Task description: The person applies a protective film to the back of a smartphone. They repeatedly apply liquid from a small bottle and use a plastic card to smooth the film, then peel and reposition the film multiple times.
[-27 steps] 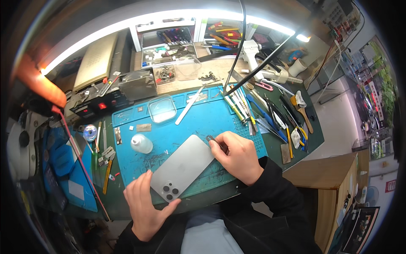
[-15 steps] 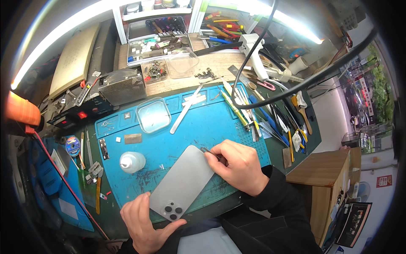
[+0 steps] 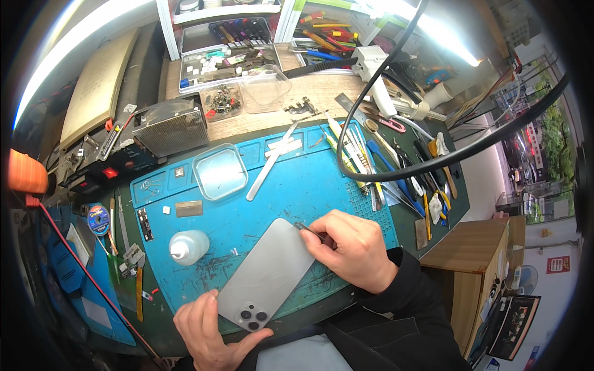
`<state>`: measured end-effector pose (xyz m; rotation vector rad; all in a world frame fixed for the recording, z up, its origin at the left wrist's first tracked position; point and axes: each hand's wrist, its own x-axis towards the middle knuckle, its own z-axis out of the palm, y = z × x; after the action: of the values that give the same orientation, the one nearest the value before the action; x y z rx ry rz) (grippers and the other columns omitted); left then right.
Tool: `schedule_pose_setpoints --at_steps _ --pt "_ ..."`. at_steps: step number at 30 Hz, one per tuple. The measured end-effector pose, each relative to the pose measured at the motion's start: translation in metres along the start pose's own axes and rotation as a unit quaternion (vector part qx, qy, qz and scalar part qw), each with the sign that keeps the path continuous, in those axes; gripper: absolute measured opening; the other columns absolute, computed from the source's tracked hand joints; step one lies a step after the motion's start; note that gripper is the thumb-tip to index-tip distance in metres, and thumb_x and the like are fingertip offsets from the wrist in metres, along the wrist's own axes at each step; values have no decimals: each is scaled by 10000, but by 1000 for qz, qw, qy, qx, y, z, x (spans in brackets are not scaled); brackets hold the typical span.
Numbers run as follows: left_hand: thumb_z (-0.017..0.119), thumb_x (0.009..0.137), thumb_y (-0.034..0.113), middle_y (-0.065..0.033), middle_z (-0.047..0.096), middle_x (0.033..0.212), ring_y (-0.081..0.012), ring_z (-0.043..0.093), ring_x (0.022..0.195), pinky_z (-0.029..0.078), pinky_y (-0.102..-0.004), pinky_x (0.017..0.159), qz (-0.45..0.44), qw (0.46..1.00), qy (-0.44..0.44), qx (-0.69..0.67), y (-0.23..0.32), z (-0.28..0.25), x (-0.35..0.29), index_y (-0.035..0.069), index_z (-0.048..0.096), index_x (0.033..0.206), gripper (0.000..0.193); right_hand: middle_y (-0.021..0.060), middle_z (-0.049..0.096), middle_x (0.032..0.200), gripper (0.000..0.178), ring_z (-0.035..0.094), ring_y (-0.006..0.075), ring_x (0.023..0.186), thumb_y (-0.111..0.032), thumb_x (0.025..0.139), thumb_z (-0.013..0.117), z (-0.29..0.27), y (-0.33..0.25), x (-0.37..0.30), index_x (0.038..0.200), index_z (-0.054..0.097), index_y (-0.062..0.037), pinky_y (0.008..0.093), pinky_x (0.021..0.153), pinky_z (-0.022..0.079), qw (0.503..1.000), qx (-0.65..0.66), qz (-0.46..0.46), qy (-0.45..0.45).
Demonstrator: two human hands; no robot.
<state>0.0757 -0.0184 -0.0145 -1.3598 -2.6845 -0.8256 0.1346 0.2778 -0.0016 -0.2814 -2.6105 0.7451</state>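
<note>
A grey smartphone [image 3: 268, 269] lies slanted on the blue mat [image 3: 278, 198], back up, its three-lens camera block toward me. My left hand [image 3: 213, 334] is closed around the camera end, fingers along the left edge and thumb by the lower corner. At the far right corner, my right hand [image 3: 352, 247] pinches a thin, dark, flat piece [image 3: 303, 227], like a small blade. Its tip touches the phone's edge; the rest is hidden in my fingers. Left of the phone stands a translucent dropper bottle [image 3: 189, 247].
A clear plastic tray [image 3: 220, 172], a white flat stick [image 3: 272, 162] and a small metal plate [image 3: 189, 208] lie farther back on the mat. Several hand tools [image 3: 396, 167] crowd the right side. A black cable [image 3: 458, 166] arches over the mat. Solder wire [image 3: 98, 219] sits at left.
The whole view has shifted slightly, with the bottle and tray now lower or farther left. Both hands keep their grips; the flat piece stays at the phone's far corner.
</note>
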Motion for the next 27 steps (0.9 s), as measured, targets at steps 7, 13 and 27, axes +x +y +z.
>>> schedule_pose_setpoints --at_steps 7,13,27 --pt "927 715 609 -227 614 1366 -385 548 1195 445 -525 1012 -4 1000 -3 2 0 0 -1 -81 442 1512 1161 35 671 733 152 645 145 568 -33 855 847 -2 -1 2 831 697 -28 285 507 487 1000 8 -7 -8" --pt "930 711 608 -227 614 1360 -383 547 1191 449 -524 1008 -6 1000 0 -2 0 1 -1 -78 436 1517 1169 32 653 742 186 653 214 595 -96 864 846 -1 0 0 829 664 -71 343 520 501 1000 -2 -8 -2" --pt "971 682 544 -230 613 1354 -381 544 1181 459 -518 998 -3 1000 5 -23 -1 1 -1 -71 398 1557 1213 40 588 727 215 618 203 584 -81 855 838 7 -6 -1 814 627 -78 330 513 488 996 -75 -34 19"
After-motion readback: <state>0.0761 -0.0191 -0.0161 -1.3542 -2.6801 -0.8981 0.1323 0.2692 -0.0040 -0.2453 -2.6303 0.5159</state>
